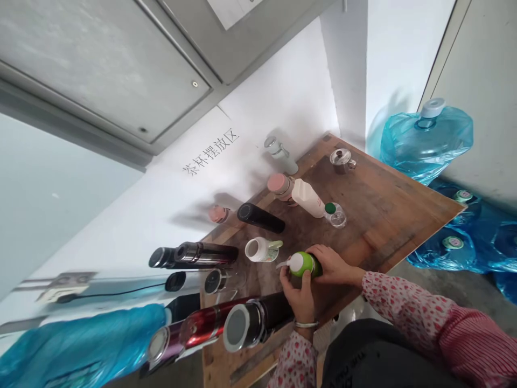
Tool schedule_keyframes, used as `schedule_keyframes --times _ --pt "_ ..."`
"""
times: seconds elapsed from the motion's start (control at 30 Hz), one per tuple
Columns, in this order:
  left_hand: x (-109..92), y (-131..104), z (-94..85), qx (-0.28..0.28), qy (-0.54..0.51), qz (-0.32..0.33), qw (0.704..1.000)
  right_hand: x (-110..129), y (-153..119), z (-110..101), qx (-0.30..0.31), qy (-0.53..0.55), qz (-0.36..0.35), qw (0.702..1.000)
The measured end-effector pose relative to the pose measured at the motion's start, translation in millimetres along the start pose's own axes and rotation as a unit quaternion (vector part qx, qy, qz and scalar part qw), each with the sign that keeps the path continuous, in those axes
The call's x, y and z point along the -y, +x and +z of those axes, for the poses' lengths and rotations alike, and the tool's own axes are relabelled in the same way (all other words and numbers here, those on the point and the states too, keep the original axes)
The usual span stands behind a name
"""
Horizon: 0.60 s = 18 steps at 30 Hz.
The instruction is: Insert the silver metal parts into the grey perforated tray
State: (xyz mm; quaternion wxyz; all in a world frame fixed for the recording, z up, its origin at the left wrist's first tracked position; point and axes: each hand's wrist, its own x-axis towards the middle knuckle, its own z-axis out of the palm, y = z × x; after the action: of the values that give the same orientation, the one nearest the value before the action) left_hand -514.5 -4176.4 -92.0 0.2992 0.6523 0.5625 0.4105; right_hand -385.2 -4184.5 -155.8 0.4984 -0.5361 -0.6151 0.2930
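A green bottle [307, 263] with a white top is held between my two hands over the wooden table [388, 210]. My left hand [298, 293] grips its near-left side, thumb on the green part and fingers near the white lid. Around its right side wraps my right hand [329, 264]. Just left of the bottle stands a white mug [258, 249] with a green handle. Beyond it are a black flask [260, 216], a cream bottle [309, 198] and a clear bottle with a green cap [330, 208].
Several dark and red thermoses [210, 323] crowd the table's left end. A glass teapot [341, 160], a pink-lidded cup [280, 185] and a pale flask [281, 154] stand toward the back. Large blue water jugs [428, 137] are at the right, beyond the table edge.
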Motion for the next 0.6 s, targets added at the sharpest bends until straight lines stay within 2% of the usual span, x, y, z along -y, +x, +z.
schedule_keyframes --times 0.17,0.27,0.37,0.43,0.5,0.6 --pt "10.6 -4.0 -3.7 -0.008 -0.014 -0.001 1.0 4.1 -1.0 -1.9 0.006 0.013 0.001 1.0" --pt "2.0 -12.0 -4.5 -0.006 -0.011 -0.004 1.0 5.8 -2.8 -3.4 0.017 0.025 0.0 1.0" --pt "-5.8 -34.5 -10.5 0.013 -0.013 -0.018 1.0 8.3 -5.5 -8.4 0.028 0.037 0.009 0.999" --pt "-2.4 -55.5 -20.6 0.022 -0.007 -0.029 0.999 9.8 -8.2 -16.8 0.029 0.04 0.014 0.999" --pt "9.7 -76.7 -36.4 0.032 0.001 -0.04 0.999 9.4 -12.9 -30.1 0.022 0.04 0.014 0.999" --pt "37.5 -102.7 -65.2 0.115 0.034 -0.053 0.991 2.9 -30.3 -54.7 -0.017 0.04 0.021 0.999"
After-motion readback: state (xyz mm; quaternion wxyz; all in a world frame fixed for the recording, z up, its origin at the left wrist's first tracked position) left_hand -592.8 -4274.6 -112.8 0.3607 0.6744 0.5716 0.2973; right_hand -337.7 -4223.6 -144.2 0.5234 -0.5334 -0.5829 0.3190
